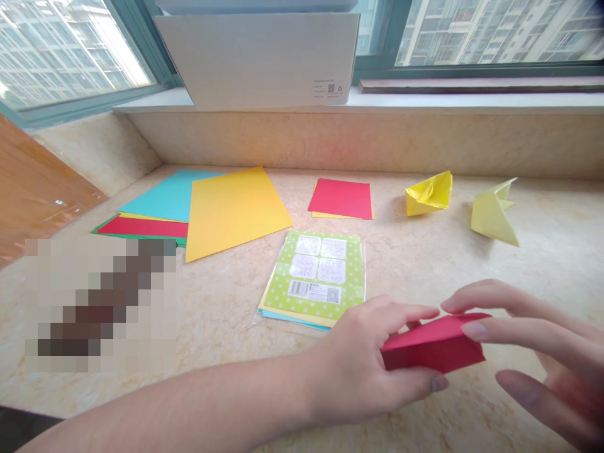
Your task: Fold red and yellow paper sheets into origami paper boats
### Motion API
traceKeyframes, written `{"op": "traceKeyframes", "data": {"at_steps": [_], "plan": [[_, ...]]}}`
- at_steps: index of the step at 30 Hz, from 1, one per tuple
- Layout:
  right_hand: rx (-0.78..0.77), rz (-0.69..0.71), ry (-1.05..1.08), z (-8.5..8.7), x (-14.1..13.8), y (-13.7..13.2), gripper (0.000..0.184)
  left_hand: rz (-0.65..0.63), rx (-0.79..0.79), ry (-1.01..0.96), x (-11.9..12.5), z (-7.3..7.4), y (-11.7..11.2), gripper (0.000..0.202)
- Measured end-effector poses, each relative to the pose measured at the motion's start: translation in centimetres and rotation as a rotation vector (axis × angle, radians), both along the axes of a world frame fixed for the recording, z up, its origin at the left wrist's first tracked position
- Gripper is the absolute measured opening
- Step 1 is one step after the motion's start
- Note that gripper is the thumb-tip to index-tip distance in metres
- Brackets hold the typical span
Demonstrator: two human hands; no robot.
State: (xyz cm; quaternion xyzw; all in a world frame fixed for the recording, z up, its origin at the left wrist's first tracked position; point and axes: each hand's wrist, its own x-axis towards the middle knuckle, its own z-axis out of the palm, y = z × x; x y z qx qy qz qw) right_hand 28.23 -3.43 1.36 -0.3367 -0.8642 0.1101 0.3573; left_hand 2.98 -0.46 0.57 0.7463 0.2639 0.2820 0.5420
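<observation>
Clear packet (325,302), coloured sheets (302,317) inside, one corner hidden behind left hand (356,355). That hand clamps folded red paper (431,346). Right hand (566,362) at its end, fingers apart, wrist cut off.

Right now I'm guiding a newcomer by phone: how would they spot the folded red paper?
On the counter, look to the near right side. There, the left hand holds the folded red paper. Unlike the flat red sheets, it has folded sides.
</observation>
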Motion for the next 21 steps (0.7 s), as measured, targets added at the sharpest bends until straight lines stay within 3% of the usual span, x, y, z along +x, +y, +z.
{"op": "traceKeyframes", "data": {"at_steps": [3, 10, 15, 21], "plan": [[-0.112, 0.081, -0.015, 0.0, 0.2, 0.4, 0.05, 0.009, -0.025, 0.016, 0.1, 0.0, 0.0, 0.055], [-0.302, -0.13, 0.19, -0.8, -1.7, 0.2, 0.017, 0.014, -0.14, 0.01, 0.2, 0.6, -0.2, 0.053], [-0.35, -0.249, 0.341, 0.1, -1.9, 0.5, 0.007, 0.076, -0.293, -0.105, 0.3, -0.1, -0.2, 0.059], [-0.516, -0.202, 0.257, 1.6, -1.6, 0.9, 0.018, 0.244, -0.075, 0.005, 0.1, -0.6, -0.2, 0.078]]}}
